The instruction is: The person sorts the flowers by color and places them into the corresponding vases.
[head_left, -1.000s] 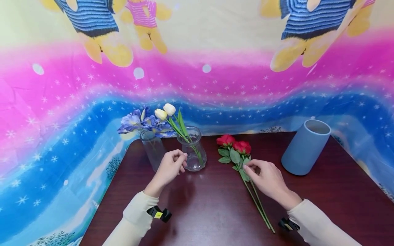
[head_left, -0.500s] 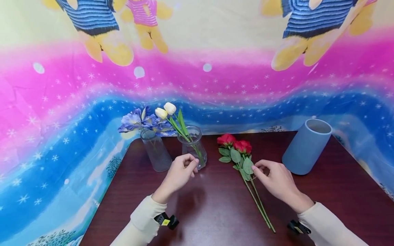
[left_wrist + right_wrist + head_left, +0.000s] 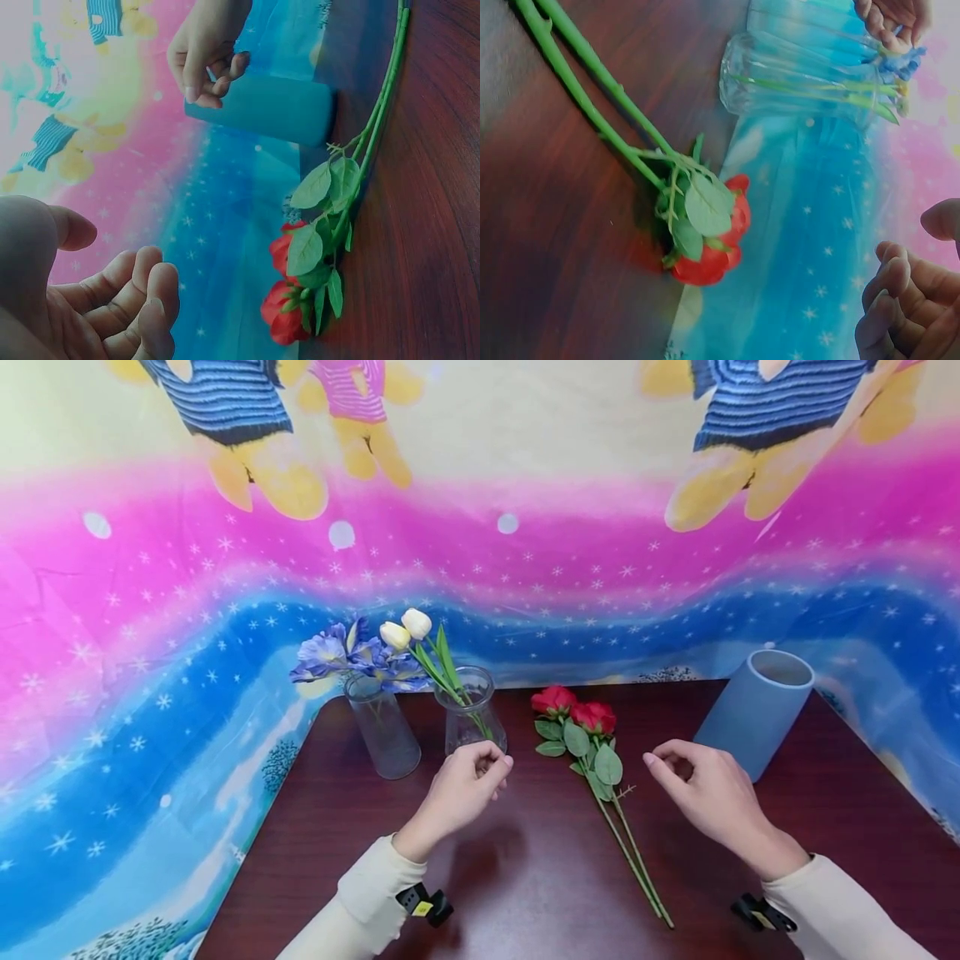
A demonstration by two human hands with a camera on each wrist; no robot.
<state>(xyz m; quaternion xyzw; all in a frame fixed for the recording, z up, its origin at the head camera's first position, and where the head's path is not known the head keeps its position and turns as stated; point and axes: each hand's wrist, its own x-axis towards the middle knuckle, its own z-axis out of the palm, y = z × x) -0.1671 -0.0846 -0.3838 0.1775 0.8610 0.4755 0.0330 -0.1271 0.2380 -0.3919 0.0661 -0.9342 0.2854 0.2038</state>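
Left hand (image 3: 457,791): empty, fingers loosely curled.
Right hand (image 3: 712,795): same, nothing held.
Long-stemmed red fabric-looking roses (image 3: 607,766): I'd pinch both stems (image 3: 585,106) together (leaves (image 3: 576,740) might snag).

Bright head view, soft shadows, glare on tabletop (image 3: 555,885), dimmer wrist views

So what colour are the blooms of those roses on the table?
The rose blooms are red, which shows best in the head view.
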